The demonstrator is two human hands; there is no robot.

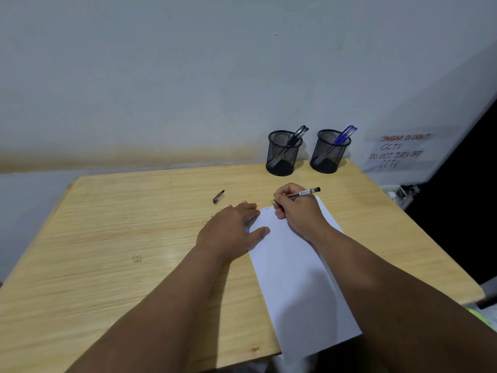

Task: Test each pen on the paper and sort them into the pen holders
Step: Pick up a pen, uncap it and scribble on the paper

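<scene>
A white sheet of paper (298,278) lies on the right half of the wooden table (121,251). My right hand (297,211) grips a clear pen with a black end (309,191), tip down at the sheet's far edge beside small scribbles. My left hand (231,230) lies flat, fingers spread, pressing the paper's left edge. A black pen cap (218,196) rests on the wood beyond my left hand. At the back stand two black mesh pen holders: the left holder (282,153) contains black pens, the right holder (329,152) contains blue pens.
A grey wall rises right behind the holders. A taped paper notice with red handwriting (398,152) hangs on the wall to the right. Past the table's right edge is a dark gap with some small items. The paper overhangs the table's near edge.
</scene>
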